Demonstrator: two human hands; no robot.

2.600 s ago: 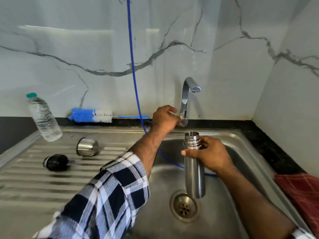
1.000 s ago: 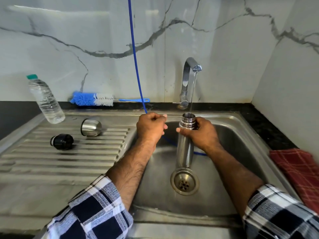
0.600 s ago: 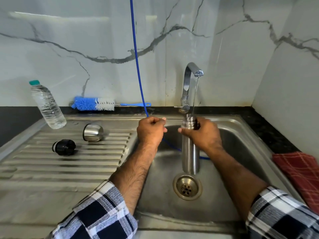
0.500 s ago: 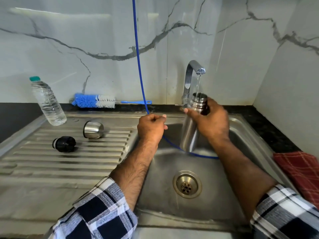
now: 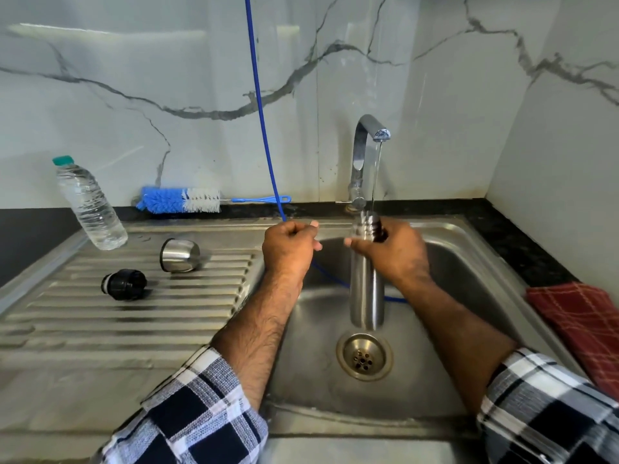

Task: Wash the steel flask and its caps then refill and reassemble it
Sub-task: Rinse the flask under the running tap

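Flask (image 5: pixel 366 293) lowered — upright, tap water (image 5: pixel 375 175) entering

Steel flask (image 5: pixel 366 289) being held upright at neck by right hand (image 5: pixel 395 256) under running tap (image 5: pixel 363 155); left hand (image 5: pixel 289 249) being kept fisted beside it, over sink (image 5: pixel 469 262).

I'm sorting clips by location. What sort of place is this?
Most likely a home kitchen: a steel sink with ribbed drainboard, a running tap, and a marble-look backsplash.
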